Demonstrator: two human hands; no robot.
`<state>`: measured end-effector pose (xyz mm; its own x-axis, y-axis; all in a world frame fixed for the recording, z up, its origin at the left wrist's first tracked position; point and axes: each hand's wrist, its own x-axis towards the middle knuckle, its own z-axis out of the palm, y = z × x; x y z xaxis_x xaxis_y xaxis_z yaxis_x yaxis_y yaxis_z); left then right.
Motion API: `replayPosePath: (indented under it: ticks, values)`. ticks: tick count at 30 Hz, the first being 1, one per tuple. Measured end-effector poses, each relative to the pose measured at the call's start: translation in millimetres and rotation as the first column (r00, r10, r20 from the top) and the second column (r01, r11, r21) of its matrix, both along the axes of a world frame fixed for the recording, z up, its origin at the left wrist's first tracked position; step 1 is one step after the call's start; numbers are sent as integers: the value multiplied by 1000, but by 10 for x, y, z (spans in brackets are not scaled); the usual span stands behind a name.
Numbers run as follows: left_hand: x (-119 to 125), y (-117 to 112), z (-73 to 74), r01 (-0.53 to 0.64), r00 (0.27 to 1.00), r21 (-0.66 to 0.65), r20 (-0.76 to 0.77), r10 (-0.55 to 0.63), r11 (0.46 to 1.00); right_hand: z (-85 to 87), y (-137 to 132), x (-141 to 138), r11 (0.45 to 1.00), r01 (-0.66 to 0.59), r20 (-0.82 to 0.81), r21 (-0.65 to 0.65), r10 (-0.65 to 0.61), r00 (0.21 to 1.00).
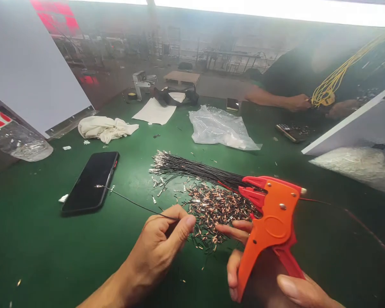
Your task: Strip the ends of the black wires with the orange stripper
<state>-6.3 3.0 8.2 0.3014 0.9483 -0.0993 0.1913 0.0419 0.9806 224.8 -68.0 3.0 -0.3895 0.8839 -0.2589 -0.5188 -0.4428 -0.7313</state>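
Between thumb and forefinger, my left hand [162, 244] pinches a thin black wire [137, 204]. A metal terminal sits on the wire's far end, over the phone's edge. My right hand [295, 288] is wrapped round the handles of an orange and red wire stripper [274, 214], whose jaws point left. Just behind the jaws lies a bundle of black wires [199, 169], with metal terminals at its left end. A heap of short wire offcuts [218, 209] with bare copper ends spreads on the green table between my hands.
A black phone [91, 184] lies at left, with a white cloth [105, 128] behind it. A clear plastic bag [221, 128] and white paper [155, 111] lie farther back. At right, a co-worker's hand [298, 102] holds yellow wires [336, 77] near a white divider [353, 122].
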Motion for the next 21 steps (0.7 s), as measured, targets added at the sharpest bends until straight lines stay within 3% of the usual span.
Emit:
replayPosePath:
  ticks: [5, 9, 16, 21]
  values:
    - [58, -17, 24, 102, 993, -15, -57, -103, 995, -69, -18, -111, 1000, -23, -139, -5, 22, 990]
    - [68, -10, 13, 174, 984, -78, -23, -177, 982, -81, -38, -129, 997, -56, -154, -45, 49, 987]
    - [27, -27, -33, 201, 975, -292, 150, -162, 935, -32, -22, -150, 985, -156, -265, -80, 130, 955]
    - [33, -16, 50, 199, 972, -332, 184, -144, 922, -3, -40, -177, 982, -159, -300, -105, 121, 946]
